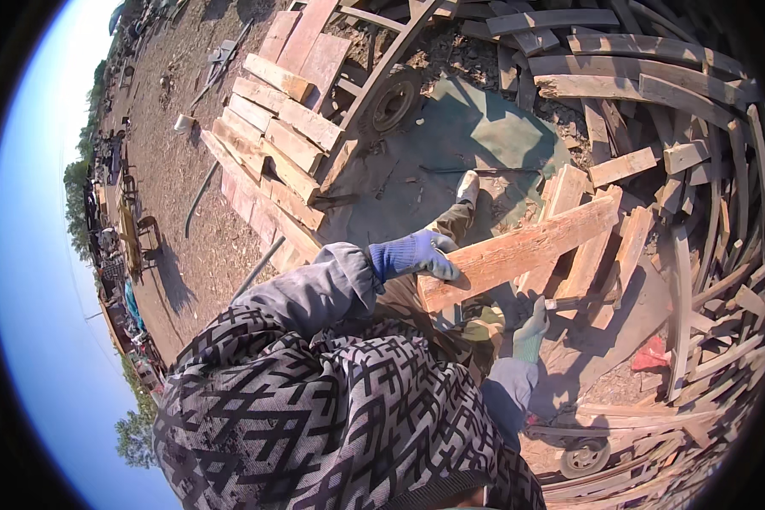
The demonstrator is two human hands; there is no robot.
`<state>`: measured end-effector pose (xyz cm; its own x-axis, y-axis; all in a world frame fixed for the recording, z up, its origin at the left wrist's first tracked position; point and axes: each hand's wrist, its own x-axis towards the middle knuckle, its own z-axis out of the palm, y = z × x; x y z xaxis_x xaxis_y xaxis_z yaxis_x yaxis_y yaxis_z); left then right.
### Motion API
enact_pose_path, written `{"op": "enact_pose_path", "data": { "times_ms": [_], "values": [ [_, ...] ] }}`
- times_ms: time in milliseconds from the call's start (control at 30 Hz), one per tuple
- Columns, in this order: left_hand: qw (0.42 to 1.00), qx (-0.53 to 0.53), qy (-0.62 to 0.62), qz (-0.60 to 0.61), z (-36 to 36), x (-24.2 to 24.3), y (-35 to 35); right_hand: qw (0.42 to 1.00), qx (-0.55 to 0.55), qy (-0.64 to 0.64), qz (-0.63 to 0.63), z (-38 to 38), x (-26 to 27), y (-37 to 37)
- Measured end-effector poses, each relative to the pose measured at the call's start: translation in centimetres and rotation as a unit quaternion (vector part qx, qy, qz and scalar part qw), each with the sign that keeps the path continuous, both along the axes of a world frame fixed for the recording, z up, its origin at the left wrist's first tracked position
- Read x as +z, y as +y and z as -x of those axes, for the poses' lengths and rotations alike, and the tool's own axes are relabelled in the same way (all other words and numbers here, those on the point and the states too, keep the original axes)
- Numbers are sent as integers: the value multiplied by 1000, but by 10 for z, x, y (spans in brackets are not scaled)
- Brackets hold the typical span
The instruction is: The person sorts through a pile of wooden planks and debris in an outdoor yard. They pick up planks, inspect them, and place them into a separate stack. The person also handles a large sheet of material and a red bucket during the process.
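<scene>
My left hand [428, 255], in a blue knit work glove, grips the near end of a thick wooden plank [529, 248]. The plank slants away to the right, its far end above several shorter planks [590, 268] leaning side by side; whether it touches them I cannot tell. Below the plank, my right hand [531, 326], in a pale green glove, is closed around a slim tool [580, 302]. The tool's dark shaft points right toward those planks, and its exact kind is unclear. One of my shoes [468, 187] shows beyond the plank.
Left of me stands a wheeled cart [382, 70] bearing rows of planks [274, 127]. A green sheet [503, 121] lies on the ground. Heaped timber [650, 70] fills the right side, with a red scrap [651, 354] and a small wheel [584, 456] lower down.
</scene>
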<state>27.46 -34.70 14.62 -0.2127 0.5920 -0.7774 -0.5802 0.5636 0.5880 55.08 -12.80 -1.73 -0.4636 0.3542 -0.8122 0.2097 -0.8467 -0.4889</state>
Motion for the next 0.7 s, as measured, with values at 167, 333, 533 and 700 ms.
{"op": "enact_pose_path", "data": {
  "times_ms": [167,333,533,700],
  "values": [
    [979,205,-1,-15,-7,6,-41,975,115,-192,-18,-58,-20,35],
    [887,459,19,-30,31,-8,-96,949,169,-264,-36,-78,-19,34],
    [783,607,135,17,113,-40,-180,930,251,-261,-69,-22,3,30],
    [724,586,365,9,216,-101,-252,921,302,-206,-135,89,31,9]
  ]
}}
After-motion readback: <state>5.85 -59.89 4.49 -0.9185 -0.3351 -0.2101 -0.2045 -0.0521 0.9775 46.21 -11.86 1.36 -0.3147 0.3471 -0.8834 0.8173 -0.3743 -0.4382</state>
